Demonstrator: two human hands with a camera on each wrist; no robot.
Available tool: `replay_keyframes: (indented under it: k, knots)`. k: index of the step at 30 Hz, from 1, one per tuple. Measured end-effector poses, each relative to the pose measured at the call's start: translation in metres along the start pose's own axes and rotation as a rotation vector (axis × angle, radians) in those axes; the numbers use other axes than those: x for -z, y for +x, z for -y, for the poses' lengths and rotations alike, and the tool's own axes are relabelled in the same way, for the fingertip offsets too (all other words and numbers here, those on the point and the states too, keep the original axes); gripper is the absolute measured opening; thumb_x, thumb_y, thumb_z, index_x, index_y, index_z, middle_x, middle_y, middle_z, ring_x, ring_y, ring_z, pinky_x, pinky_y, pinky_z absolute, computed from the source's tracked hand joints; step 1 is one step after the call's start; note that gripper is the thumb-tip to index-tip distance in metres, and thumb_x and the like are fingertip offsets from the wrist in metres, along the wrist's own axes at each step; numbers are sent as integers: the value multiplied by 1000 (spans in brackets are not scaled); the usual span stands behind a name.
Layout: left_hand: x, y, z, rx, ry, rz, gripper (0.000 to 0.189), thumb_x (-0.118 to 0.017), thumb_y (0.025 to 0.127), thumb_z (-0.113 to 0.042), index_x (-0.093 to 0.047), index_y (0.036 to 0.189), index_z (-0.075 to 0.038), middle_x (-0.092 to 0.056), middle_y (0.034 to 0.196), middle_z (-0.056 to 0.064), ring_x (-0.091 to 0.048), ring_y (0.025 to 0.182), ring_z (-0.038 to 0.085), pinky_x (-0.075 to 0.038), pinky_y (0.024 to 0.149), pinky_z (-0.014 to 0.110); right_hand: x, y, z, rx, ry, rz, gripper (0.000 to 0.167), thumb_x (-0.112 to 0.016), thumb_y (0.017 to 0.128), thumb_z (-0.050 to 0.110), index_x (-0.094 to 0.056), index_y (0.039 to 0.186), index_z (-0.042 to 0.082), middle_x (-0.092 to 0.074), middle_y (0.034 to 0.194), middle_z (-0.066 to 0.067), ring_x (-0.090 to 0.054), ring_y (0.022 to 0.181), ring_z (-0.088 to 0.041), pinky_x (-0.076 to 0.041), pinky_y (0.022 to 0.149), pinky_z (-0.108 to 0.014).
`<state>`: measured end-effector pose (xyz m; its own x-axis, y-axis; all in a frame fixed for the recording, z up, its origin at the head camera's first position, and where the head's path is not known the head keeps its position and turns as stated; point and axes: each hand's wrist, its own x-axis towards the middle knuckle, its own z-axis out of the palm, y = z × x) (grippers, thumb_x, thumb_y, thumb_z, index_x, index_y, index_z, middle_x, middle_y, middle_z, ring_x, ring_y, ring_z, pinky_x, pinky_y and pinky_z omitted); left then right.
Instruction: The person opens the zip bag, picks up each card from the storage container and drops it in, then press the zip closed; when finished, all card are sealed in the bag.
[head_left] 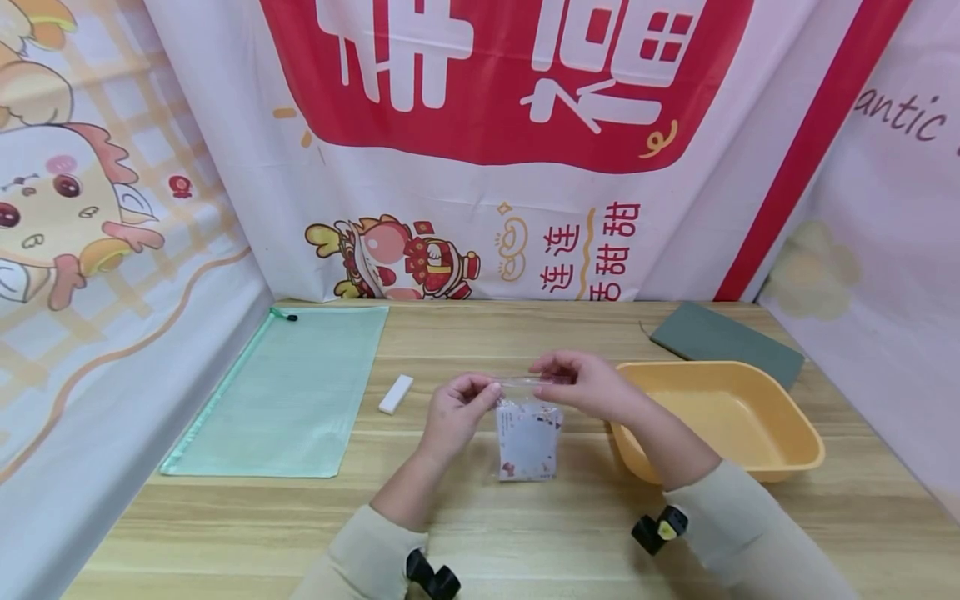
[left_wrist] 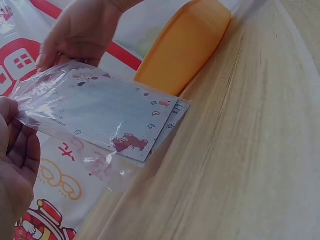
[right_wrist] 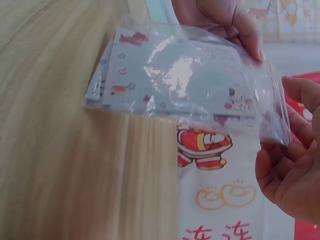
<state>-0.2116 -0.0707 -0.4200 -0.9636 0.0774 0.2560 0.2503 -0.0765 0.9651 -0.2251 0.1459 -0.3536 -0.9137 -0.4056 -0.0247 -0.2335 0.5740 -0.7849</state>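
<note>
A clear plastic bag (head_left: 528, 389) with small printed note sheets (head_left: 528, 442) inside hangs upright over the table, its open-end strip at the top. My left hand (head_left: 459, 408) pinches the bag's upper left corner between thumb and fingers. At the upper right corner my right hand (head_left: 588, 385) holds the edge, index finger raised off it. In the right wrist view, the curled lower fingers of the right hand (right_wrist: 295, 165) meet the bag's corner. The sheets (left_wrist: 115, 110) carry stars and little cartoon figures, and a second one peeks out behind the front one.
A yellow plastic basin (head_left: 720, 367) stands right of the bag, under my right forearm. Behind it lies a dark green notebook (head_left: 720, 333). To the left are a small white block (head_left: 396, 394) and a mint-green zipper pouch (head_left: 285, 392). Printed cloth walls (head_left: 480, 225) enclose the table.
</note>
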Motion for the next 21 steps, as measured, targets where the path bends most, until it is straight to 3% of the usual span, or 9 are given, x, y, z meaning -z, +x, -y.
replay_keyframes:
  k: [6, 9, 15, 21]
  knots:
    - [1, -1, -1, -23, -26, 30, 14, -64, 89, 0, -64, 95, 13, -68, 79, -8, -62, 71, 4, -54, 68, 17, -9, 11, 23, 52, -105, 66, 17, -71, 88, 27, -71, 100, 15, -68, 90, 1, -59, 82, -15, -53, 72, -29]
    - [0, -2, -2, -24, -24, 34, 14, -64, 89, 1, -64, 96, 13, -71, 83, 1, -63, 72, 5, -55, 69, 17, -11, 14, 28, 43, -115, 85, 12, -71, 88, 24, -71, 94, 14, -68, 86, 0, -59, 80, -15, -52, 71, -29]
    - [0, -2, -4, -26, 4, 44, 13, -64, 89, 0, -66, 96, 11, -70, 94, 22, -62, 73, 5, -54, 69, 17, -12, 16, 32, 10, -118, 96, 9, -71, 89, 22, -71, 91, 14, -68, 84, 0, -58, 79, -15, -51, 70, -27]
    - [0, -2, -3, -33, 28, 53, 13, -65, 89, -1, -66, 95, 10, -69, 94, 22, -62, 75, 5, -53, 70, 17, -9, 15, 31, 18, -121, 110, 8, -71, 89, 22, -72, 89, 15, -67, 85, 0, -58, 80, -16, -51, 72, -28]
